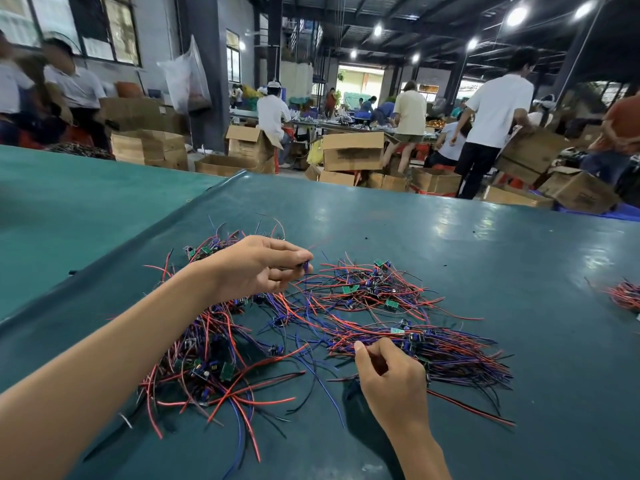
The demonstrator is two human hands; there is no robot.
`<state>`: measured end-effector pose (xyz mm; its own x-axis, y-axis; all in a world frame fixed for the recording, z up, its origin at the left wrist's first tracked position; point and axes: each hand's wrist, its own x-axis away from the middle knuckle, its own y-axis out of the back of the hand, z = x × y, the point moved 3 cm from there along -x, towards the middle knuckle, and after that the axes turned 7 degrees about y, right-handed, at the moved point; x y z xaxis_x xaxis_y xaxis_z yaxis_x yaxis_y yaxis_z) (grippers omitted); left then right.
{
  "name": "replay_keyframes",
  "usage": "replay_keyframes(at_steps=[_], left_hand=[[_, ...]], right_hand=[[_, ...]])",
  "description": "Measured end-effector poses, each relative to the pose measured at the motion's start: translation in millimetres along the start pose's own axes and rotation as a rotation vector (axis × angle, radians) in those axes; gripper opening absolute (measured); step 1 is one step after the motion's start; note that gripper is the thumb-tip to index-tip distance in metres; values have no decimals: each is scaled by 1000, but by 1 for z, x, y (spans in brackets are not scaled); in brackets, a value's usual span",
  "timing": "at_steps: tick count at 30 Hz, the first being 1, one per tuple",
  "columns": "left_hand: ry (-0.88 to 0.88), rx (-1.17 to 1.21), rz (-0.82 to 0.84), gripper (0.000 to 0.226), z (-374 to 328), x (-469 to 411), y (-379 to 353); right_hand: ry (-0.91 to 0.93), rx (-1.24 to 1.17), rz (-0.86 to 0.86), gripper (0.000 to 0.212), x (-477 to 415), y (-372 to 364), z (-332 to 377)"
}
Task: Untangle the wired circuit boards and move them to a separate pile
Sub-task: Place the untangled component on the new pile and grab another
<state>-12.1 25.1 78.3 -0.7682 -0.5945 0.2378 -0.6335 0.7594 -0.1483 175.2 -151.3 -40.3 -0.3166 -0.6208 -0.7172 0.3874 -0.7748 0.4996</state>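
Hands, left one first: left hand (256,271) comes in from the lower left and hangs over mid-frame. Thumb and forefinger pinch one wired board (306,267) by its blue part, other fingers loosely curled.

Under that forearm, lower left: tangled heap (207,362), red, blue and black leads crossing every way, small green boards buried in it.

Centre, just right of the pinched board: centre cluster (370,289), looser, several green boards showing. Leads from the pinched board seem to trail down-right into this cluster, so my read is it isn't free yet.

Lower centre: right hand (391,379), back to camera, fingers curled at the near-left edge of the aligned bundle (453,355). Can't tell if it actually grips a lead.

Bundle leads lie roughly parallel, long axis left-right across the frame, boards at the left end. Looks like the sorted pile.

Key relation: bundle sits down-right of the pinched board, across the cluster. Right hand is the nearer one to it. Left hand would need to pull up-left along the leads to clear, then carry right.

Far right edge: another far pile (627,294), well apart.

All on the green counter (485,230). Cardboard boxes (353,150) and people behind, upper frame.
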Motion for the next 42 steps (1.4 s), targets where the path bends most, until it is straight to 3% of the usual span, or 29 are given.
replay_keyframes(at_steps=[5,9,12,15,18,22,24,26,29,33,37,42], left_hand=[[203,170,-198,8,16,-43,-16],[239,363,-201,9,22,-75,-42],[200,370,-180,12,25,-93,-57],[213,205,-230,11,37,-94,-54],[123,-74,-383,17,48,-83,-30],[-117,-984,-697,31,41,-49,21],[-56,-1346,-818,38,38,-35,50],[147,-1589,-851,36,39,-25,76],[339,-1728,-716,43,43,-20,98],[355,-1669,-625,49,40,-27,103],[302,-1552,-748,30,37,-34,104],[252,-1486,-894,35,42,-39,97]], right_hand=[[9,7,-1,35,0,-2,-3],[55,8,3,45,-1,-2,-1],[64,17,18,43,-1,-2,-2],[101,34,26,42,-2,-1,0],[15,-12,46,43,0,-1,-4],[17,3,62,48,1,-3,-3],[29,8,64,44,0,-3,-1],[15,5,65,42,0,-3,-1],[9,6,72,43,0,-4,-1],[-7,-5,65,44,0,-3,-2],[-42,-12,46,38,1,-2,-4],[-12,7,61,37,-1,-2,-2]])
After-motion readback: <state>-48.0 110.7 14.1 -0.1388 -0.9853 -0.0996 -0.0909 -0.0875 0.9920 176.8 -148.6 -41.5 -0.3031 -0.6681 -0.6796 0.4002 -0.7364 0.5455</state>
